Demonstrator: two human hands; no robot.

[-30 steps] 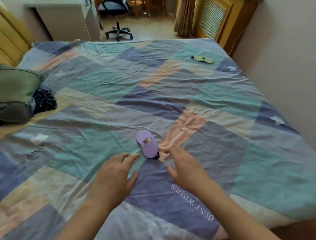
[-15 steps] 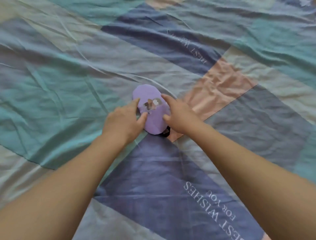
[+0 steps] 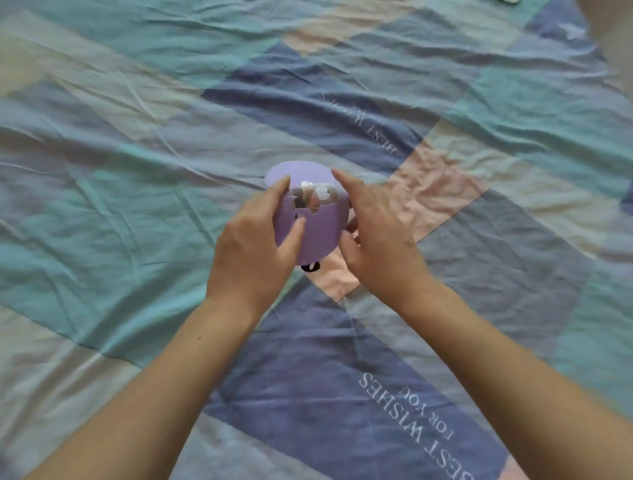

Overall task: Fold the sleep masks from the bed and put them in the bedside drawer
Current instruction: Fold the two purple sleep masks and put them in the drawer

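A purple sleep mask (image 3: 317, 229) with a small printed picture on it is lifted a little above the patchwork bedsheet (image 3: 137, 171) in the middle of the view. My left hand (image 3: 253, 246) grips its left edge, thumb on the front. My right hand (image 3: 376, 236) holds its right edge, fingers curled behind it. A bit of black strap (image 3: 311, 266) hangs out under the mask. A sliver of another mask (image 3: 510, 1) shows at the top edge, far right. The bedside drawer is out of view.
The bed's wrinkled sheet of teal, blue, peach and grey patches fills the view, with "BEST WISHES FOR YOU" printed near my right forearm. A pale wall (image 3: 613, 41) edges the top right corner.
My head came closer to the bed and both hands closed on the purple mask, then raised it off the sheet and tipped it toward me.
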